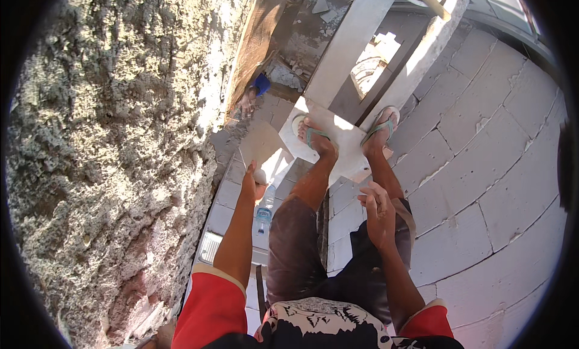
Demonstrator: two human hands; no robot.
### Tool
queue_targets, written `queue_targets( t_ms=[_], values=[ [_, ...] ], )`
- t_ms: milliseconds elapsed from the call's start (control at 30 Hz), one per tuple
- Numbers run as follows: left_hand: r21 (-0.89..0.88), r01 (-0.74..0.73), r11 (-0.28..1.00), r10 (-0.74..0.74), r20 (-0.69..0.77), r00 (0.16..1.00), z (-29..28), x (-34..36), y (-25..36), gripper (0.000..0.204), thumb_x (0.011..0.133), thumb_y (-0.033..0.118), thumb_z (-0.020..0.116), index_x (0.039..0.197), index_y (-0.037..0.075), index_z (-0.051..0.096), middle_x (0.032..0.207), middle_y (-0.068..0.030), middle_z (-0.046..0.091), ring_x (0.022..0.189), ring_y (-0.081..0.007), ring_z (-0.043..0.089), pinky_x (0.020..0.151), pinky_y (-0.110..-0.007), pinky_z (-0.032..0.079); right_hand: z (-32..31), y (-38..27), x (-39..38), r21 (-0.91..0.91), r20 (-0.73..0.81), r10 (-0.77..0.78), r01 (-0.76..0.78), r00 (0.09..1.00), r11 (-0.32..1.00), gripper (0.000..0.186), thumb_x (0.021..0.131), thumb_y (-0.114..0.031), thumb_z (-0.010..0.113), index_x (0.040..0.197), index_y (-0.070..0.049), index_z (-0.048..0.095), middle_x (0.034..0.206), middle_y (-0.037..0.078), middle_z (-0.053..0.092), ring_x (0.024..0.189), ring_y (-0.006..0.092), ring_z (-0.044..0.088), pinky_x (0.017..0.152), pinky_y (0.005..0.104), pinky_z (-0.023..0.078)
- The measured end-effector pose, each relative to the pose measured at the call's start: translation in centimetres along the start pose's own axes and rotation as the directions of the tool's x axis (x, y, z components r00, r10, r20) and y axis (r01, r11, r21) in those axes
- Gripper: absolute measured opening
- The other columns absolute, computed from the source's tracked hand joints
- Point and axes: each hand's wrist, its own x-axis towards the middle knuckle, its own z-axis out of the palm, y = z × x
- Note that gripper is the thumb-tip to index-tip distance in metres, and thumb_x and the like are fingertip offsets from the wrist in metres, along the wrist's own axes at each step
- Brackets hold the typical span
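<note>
Pale slab (pixel 259 144), flat and angular with straight edges, held by its near end to the right of the rough wall (pixel 132 138), close to it but apart. The broad face, dull beige-grey, is turned upward; bright sunlight falls on the side away from the wall.

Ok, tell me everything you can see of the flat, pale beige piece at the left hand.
The flat, pale beige, angular piece looks rigid and matt; whether it is board or masonry, I cannot tell. Its plain upper face is mostly shaded, with bright light at its lower right. The person's left hand grips its near end, thumb on top. In the picture it sits just below another person's hand, apparently apart from it. Its underside is hidden.
</note>
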Motion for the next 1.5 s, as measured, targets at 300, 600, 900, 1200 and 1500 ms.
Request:
queue_targets(
  t_ms=[300, 600, 900, 1200, 1500],
  values=[
    [-0.205, 0.021, 0.979, 0.091, 0.521, 0.849, 8.9, -28.5, -0.5, 0.06, 0.11, 0.045, 0.056, 0.155, 0.007, 0.045, 0.152, -0.0111, 0.056, 0.138, -0.0295, 0.054, 0.115, -0.049, 0.041, 0.0, -7.6, -16.8, 0.185, 0.123, -0.041, 0.017, 0.992, 0.982, 0.076, 0.105, -0.024, 0.068, 0.161, 0.007, 0.027, 0.145, 0.027, 0.063, 0.134, 0.0333, 0.063, 0.111, 0.0412, 0.051],
    [0.177, -0.595, 0.784, 0.372, 0.633, 0.679, 21.7, -49.9, -9.3, 0.063, 0.112, 0.027, 0.054, 0.162, 0.001, 0.026, 0.15, -0.0188, 0.049, 0.135, -0.0312, 0.056, 0.114, -0.045, 0.048, -9.7, -18.4, -25.4, 0.555, -0.147, -0.026, 0.104, 0.989, 0.825, 0.108, 0.092, -0.022, 0.085, 0.162, 0.006, 0.007, 0.151, 0.026, 0.045, 0.139, 0.0323, 0.05, 0.117, 0.0434, 0.044],
    [-0.013, -0.419, 0.908, 0.312, 0.69, 0.653, 39.7, -57.4, -13.1, 0.087, 0.11, 0.024, 0.06, 0.171, 0.011, -0.001, 0.168, -0.0147, 0.029, 0.152, -0.0279, 0.037, 0.125, -0.047, 0.035, -27.9, -27.7, -20.9, 0.487, -0.315, -0.103, 0.254, 0.943, 0.836, 0.088, 0.093, -0.017, 0.084, 0.155, 0.005, 0.026, 0.143, 0.021, 0.051, 0.134, 0.0263, 0.052, 0.111, 0.0411, 0.048],
    [0.549, -0.802, 0.234, 0.486, 0.649, 0.586, 52.7, -63.5, -5.0, 0.07, 0.104, 0.032, 0.069, 0.161, 0.005, 0.04, 0.152, -0.0235, 0.057, 0.143, -0.0357, 0.052, 0.118, -0.046, 0.042, -51.8, -52.1, -6.9, -0.313, -0.304, -0.719, 0.647, 0.626, 0.695, 0.098, 0.08, -0.029, 0.091, 0.155, 0.006, 0.037, 0.143, 0.026, 0.053, 0.136, 0.0388, 0.054, 0.115, 0.0482, 0.044],
    [0.749, -0.632, -0.199, 0.521, 0.628, 0.579, 58.5, -52.3, 1.4, 0.064, 0.095, 0.03, 0.076, 0.149, 0.004, 0.054, 0.147, -0.0231, 0.056, 0.141, -0.0422, 0.049, 0.118, -0.054, 0.04, -57.2, -80.1, 12.5, -0.738, 0.069, -0.956, 0.659, 0.284, 0.143, 0.074, 0.081, -0.033, 0.089, 0.138, 0.004, 0.059, 0.124, 0.024, 0.069, 0.114, 0.0387, 0.071, 0.098, 0.0452, 0.057]
  ],
)
